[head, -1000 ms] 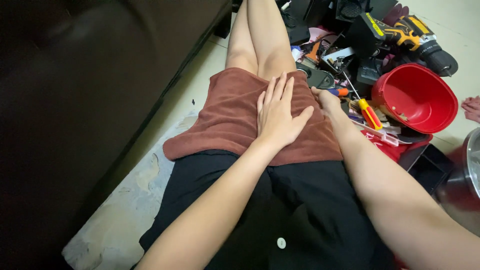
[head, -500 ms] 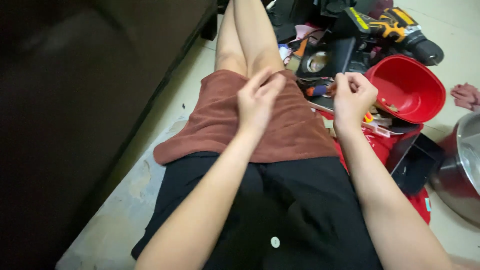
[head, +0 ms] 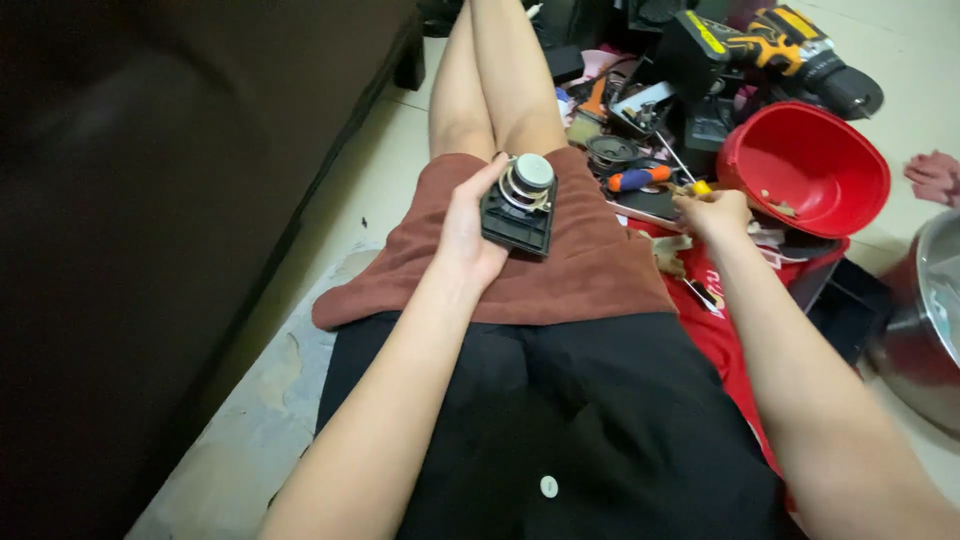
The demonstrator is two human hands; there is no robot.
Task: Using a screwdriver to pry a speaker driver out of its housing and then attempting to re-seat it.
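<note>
My left hand holds a small black speaker driver with a round silver magnet, resting it on my lap over brown shorts. My right hand reaches to the right into a pile of tools, its fingers closed around a yellow-handled tool, most of which is hidden. An orange and blue screwdriver lies just left of that hand.
A red bowl sits to the right, with a yellow and black power drill behind it. A metal pot stands at the far right. A dark sofa fills the left. Another person's foot shows at the right edge.
My left hand now holds the speaker driver on my lap, where before it lay flat on the shorts. My right hand moved from my lap to the tool pile.
</note>
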